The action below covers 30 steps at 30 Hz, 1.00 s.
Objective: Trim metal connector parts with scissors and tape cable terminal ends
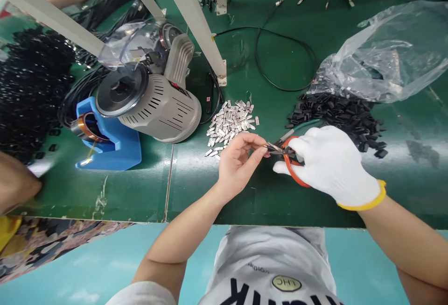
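Note:
My left hand (241, 158) is bare, with thumb and forefinger pinched on a small part too small to make out. Against those fingertips sit the jaws of pliers (296, 174) with orange handles. My right hand (325, 165), in a white knit glove with a yellow cuff, is closed round the pliers' handles. A slim green-and-grey tool (289, 133) lies just beyond the pliers, partly hidden by the glove. Small silver metal connectors (233, 120) lie heaped beyond my left hand. Past my right hand spreads a pile of small black plastic pieces (332, 111).
A grey machine (161, 106) and a blue tape dispenser (119, 148) stand to the left. Pale metal posts (196, 20) rise from the green table (210, 202). A clear plastic bag (395, 57) lies back right. A black cable (259, 57) curls behind. Another person's arm (16, 183) is at left.

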{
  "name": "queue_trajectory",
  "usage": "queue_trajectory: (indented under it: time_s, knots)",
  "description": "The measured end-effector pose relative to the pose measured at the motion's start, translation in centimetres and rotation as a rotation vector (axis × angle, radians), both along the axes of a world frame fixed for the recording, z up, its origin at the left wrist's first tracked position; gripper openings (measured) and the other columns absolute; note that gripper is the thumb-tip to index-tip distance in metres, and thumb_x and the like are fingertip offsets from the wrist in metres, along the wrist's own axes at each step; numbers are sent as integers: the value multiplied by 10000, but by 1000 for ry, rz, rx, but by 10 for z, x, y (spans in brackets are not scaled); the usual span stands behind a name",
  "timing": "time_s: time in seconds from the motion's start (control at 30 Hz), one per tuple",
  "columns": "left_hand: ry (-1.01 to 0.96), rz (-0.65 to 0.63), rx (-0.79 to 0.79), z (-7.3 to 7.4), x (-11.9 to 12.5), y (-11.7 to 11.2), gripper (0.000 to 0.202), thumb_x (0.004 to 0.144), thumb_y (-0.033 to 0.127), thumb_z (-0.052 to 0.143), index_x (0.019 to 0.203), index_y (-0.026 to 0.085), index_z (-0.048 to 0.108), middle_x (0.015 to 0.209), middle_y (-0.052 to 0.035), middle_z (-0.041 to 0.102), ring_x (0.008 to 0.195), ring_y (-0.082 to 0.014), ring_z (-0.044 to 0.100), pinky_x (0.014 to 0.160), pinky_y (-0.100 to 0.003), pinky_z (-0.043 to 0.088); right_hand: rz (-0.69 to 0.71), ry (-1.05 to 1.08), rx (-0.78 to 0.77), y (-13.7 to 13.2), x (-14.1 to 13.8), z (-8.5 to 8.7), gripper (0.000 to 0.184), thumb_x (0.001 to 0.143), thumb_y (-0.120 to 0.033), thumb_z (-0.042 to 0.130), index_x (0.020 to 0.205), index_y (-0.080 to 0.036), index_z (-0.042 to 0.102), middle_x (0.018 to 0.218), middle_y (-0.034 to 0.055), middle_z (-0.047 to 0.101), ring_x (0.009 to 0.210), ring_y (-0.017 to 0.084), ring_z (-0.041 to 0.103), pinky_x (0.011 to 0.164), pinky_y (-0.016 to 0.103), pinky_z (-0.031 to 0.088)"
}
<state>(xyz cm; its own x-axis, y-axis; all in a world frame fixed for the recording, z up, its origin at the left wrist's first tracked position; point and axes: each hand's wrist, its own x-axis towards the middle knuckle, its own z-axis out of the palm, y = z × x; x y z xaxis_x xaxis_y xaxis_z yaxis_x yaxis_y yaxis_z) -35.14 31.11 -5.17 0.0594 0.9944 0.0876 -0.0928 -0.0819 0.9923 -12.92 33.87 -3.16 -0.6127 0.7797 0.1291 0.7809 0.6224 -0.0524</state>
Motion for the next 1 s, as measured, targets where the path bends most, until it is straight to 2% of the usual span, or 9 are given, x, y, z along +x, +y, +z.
queue_trajectory:
  time_s: [0.37, 0.67, 1.0]
  knots:
    - [-165, -11, -59, -2, 4, 2, 101, 894, 207, 744, 957, 169, 675, 913, -40, 711, 771, -118, 704, 763, -247, 598, -19, 7, -11, -2, -2, 1, 632, 934, -743, 425, 908, -187, 725, 650, 49, 535, 657, 222, 469, 712, 365, 259]
    - [-178, -27, -93, -3, 3, 2, 114, 888, 216, 753, 951, 164, 674, 905, -38, 704, 761, -115, 700, 760, -242, 588, -29, -18, -16, -2, -2, -1, 632, 942, -742, 402, 881, -195, 713, 644, 53, 534, 643, 216, 453, 697, 358, 237]
    - [-210, -25, -135, -9, 2, 2, 139, 883, 250, 766, 937, 168, 668, 876, -30, 711, 738, -120, 712, 755, -247, 573, -42, -27, -15, -5, -1, -5, 606, 950, -721, 413, 716, -217, 655, 587, 51, 508, 589, 203, 412, 664, 352, 197]
